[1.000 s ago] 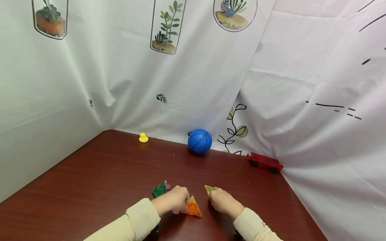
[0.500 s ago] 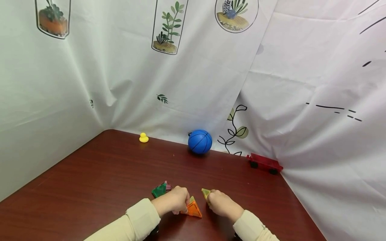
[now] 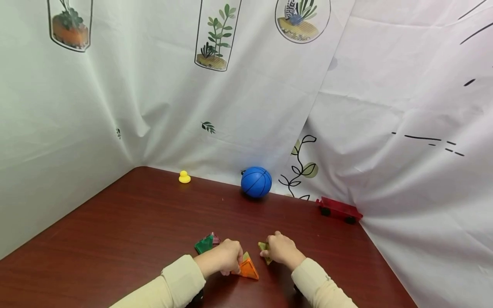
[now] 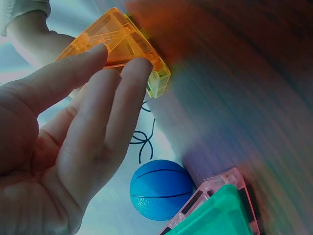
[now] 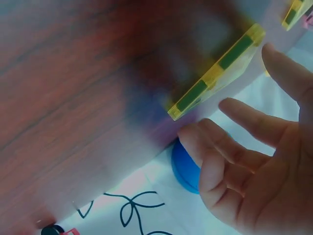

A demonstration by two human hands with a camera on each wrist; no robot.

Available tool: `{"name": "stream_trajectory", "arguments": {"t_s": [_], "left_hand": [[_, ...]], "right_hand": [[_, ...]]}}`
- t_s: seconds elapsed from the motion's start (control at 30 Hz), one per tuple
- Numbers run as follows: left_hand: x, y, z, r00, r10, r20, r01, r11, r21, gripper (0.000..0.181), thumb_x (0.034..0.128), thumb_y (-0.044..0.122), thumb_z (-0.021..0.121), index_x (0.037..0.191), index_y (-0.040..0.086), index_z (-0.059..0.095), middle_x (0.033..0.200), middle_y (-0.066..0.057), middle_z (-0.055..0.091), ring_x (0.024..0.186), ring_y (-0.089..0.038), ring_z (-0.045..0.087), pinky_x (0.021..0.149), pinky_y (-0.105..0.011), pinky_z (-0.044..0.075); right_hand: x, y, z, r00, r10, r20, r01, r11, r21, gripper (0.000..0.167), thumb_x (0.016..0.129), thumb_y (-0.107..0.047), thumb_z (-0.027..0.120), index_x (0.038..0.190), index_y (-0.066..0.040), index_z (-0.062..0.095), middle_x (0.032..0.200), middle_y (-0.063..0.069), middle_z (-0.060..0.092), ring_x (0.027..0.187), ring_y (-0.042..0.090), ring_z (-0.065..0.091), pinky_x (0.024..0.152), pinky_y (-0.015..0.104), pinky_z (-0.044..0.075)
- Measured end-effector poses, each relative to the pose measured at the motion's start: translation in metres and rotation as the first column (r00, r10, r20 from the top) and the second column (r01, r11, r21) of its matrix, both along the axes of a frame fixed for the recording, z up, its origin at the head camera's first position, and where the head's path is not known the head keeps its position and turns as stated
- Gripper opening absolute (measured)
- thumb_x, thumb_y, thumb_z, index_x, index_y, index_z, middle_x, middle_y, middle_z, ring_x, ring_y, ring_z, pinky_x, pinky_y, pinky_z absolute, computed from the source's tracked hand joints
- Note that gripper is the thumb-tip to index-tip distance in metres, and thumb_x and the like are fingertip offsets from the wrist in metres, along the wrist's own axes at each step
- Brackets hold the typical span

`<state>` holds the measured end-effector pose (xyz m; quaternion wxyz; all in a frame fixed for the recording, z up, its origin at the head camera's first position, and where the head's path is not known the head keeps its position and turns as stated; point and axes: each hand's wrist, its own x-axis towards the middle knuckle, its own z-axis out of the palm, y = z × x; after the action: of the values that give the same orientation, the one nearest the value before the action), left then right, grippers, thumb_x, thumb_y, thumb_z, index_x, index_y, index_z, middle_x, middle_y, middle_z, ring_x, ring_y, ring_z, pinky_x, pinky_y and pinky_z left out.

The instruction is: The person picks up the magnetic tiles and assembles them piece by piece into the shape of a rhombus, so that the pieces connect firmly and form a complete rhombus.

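Observation:
My left hand [image 3: 230, 255] holds an orange triangular magnetic tile [image 3: 249, 270] by its side, its fingertips against it in the left wrist view. Behind the orange tile [image 4: 115, 39] stands a yellow-green tile [image 3: 245, 256]. To the right, another yellow triangular tile [image 3: 263, 247] lies by the thumb and index finger of my right hand [image 3: 284, 250]. In the right wrist view that yellow tile [image 5: 220, 71] rests on the table, and the right hand's fingers [image 5: 249, 120] are spread beside it without gripping.
A green tile [image 3: 204, 244] and a pink tile [image 3: 216, 239] lie together left of my left hand. Along the back of the table [image 3: 154, 214] are a yellow duck [image 3: 184, 177], a blue ball [image 3: 256, 182] and a red wagon [image 3: 340, 209]. White printed cloth hangs behind.
My right hand has shifted the yellow tile slightly left and turned it, then loosened its fingers from it. The left hand and the orange tile stay in place.

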<state>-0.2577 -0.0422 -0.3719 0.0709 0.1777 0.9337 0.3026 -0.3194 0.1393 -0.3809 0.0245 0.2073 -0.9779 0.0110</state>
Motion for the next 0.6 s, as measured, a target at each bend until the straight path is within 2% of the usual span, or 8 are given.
{"name": "stream_trajectory", "arguments": {"t_s": [0.23, 0.43, 0.6], "left_hand": [[0.0005, 0.0008, -0.0008, 1.0, 0.003, 0.015, -0.003, 1.0, 0.007, 0.024, 0.0659, 0.004, 0.074, 0.057, 0.011, 0.053, 0.047, -0.002, 0.052, 0.033, -0.009, 0.048, 0.034, -0.021, 0.043], [-0.0001, 0.0015, 0.0003, 1.0, 0.009, 0.023, -0.009, 1.0, -0.004, 0.023, 0.0672, 0.005, 0.074, 0.058, 0.012, 0.053, 0.048, -0.002, 0.052, 0.035, -0.01, 0.049, 0.035, -0.021, 0.043], [0.0002, 0.0022, -0.0007, 1.0, 0.027, -0.005, -0.027, 1.0, -0.009, 0.025, 0.0661, 0.005, 0.074, 0.055, 0.012, 0.053, 0.046, -0.002, 0.052, 0.034, -0.01, 0.049, 0.034, -0.021, 0.042]], "right_hand": [[-0.0069, -0.0006, -0.0015, 0.995, -0.023, 0.101, 0.027, 0.999, -0.038, 0.032, 0.07, -0.035, 0.071, 0.082, -0.007, 0.062, 0.073, 0.003, 0.051, 0.061, 0.016, 0.044, 0.054, 0.031, 0.041], [-0.0082, -0.0001, 0.0012, 0.988, 0.019, 0.152, -0.008, 0.997, -0.075, 0.025, 0.069, -0.025, 0.074, 0.08, -0.005, 0.063, 0.071, 0.001, 0.054, 0.06, 0.015, 0.047, 0.053, 0.028, 0.042], [-0.0087, 0.0025, 0.0055, 0.979, 0.04, 0.202, -0.019, 0.994, -0.109, 0.024, 0.066, -0.018, 0.073, 0.08, -0.006, 0.057, 0.072, 0.003, 0.051, 0.06, 0.016, 0.046, 0.052, 0.028, 0.042]]}}
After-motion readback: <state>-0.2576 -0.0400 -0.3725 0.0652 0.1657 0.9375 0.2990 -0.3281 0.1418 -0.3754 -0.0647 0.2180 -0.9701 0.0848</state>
